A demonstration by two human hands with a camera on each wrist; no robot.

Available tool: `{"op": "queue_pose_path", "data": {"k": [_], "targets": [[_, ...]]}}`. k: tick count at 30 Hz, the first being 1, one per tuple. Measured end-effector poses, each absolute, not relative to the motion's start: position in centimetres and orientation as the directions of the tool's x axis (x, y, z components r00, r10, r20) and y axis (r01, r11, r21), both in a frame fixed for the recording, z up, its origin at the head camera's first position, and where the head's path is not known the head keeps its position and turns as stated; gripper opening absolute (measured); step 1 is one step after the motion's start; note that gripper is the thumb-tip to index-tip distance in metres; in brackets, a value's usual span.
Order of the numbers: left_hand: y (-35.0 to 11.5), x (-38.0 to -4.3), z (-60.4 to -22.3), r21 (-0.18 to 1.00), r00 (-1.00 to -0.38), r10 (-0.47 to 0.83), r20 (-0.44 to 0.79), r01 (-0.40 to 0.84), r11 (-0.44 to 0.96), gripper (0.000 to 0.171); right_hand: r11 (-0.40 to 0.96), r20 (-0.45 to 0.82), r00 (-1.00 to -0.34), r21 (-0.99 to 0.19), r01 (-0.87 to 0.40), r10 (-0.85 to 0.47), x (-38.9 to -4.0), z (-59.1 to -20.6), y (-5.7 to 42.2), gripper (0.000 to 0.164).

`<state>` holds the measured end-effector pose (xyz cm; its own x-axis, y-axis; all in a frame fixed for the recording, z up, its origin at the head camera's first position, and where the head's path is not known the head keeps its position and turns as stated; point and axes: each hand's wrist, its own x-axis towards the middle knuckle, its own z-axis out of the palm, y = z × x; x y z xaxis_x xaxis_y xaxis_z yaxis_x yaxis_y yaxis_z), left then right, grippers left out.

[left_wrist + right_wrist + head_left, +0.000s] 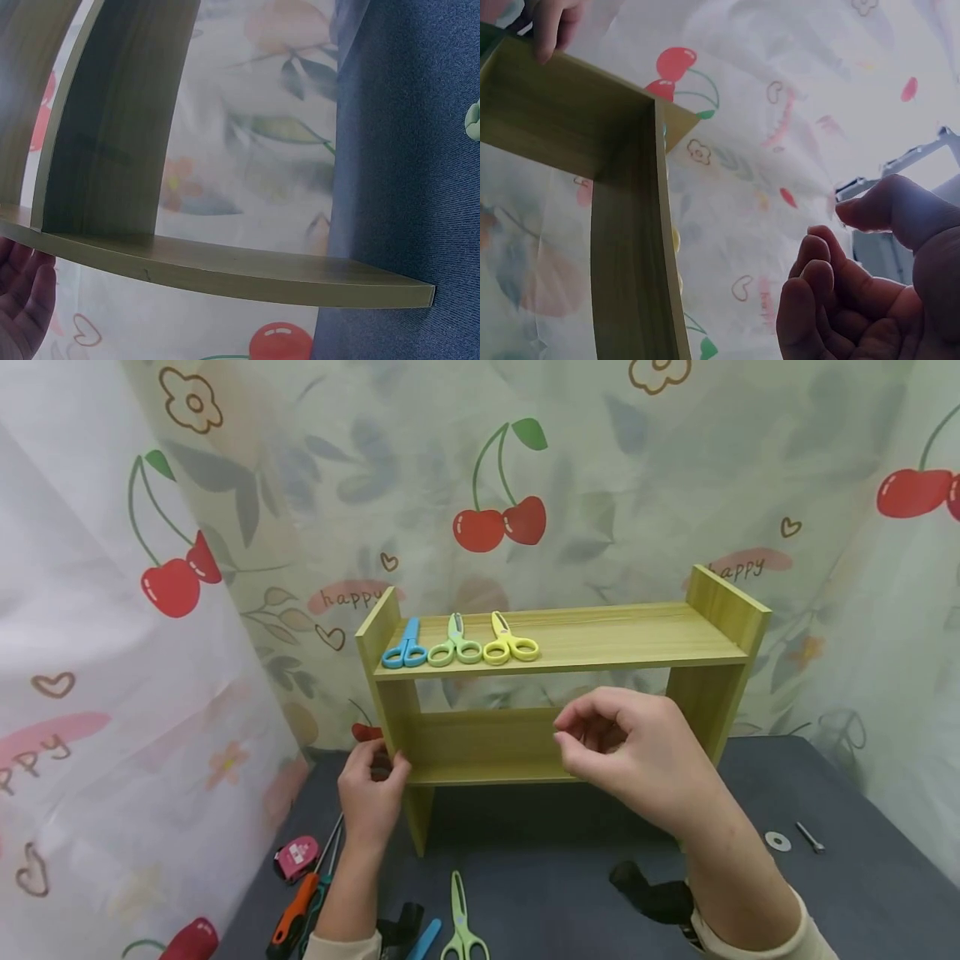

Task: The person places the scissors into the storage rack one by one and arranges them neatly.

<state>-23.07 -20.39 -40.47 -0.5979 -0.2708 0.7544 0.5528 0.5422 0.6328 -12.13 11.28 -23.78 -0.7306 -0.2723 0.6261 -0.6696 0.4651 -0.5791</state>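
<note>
A light wooden two-tier shelf (600,635) stands on the dark table. Three pairs of scissors lie along the left of its top board: blue scissors (406,645), green scissors (455,643) and yellow scissors (508,642). My left hand (371,793) grips the left side panel (247,274) near the lower board, thumb at the front edge and fingers on the outside. My right hand (637,743) is raised in front of the shelf's right half, its fingers loosely curled. Nothing shows between its thumb and fingers (817,277).
Another pair of green scissors (461,922) lies on the table near me, beside a blue item (426,939) that is partly cut off. Left of them are a pink tape measure (298,856) and an orange-handled screwdriver (295,910). A white washer-like disc (777,841) and a bolt (810,837) lie at the right.
</note>
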Motion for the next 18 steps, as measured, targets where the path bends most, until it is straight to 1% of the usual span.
{"op": "queue_pose_path", "data": {"k": [4,10,13,18], "targets": [[-20.4,-23.1,-40.4,0.633,-0.601,-0.267,0.753,0.552,0.542,0.016,0.451,0.651,-0.705,-0.559,-0.696,-0.282,-11.3,-25.0,11.4,0.022],[-20.4,-23.1,-40.4,0.629,-0.591,-0.269,0.761,0.568,0.53,0.016,0.426,0.673,-0.676,-0.539,-0.727,-0.301,-10.4,-26.7,11.4,0.027],[-20.4,-23.0,-40.4,0.632,-0.594,-0.268,0.759,0.57,0.526,0.016,0.415,0.668,-0.677,-0.546,-0.727,-0.308,-9.9,-27.4,11.3,0.03],[-20.5,-23.0,-40.5,0.631,-0.595,-0.264,0.759,0.572,0.525,0.016,0.389,0.682,-0.661,-0.543,-0.744,-0.313,-9.3,-28.8,11.2,0.034]]}}
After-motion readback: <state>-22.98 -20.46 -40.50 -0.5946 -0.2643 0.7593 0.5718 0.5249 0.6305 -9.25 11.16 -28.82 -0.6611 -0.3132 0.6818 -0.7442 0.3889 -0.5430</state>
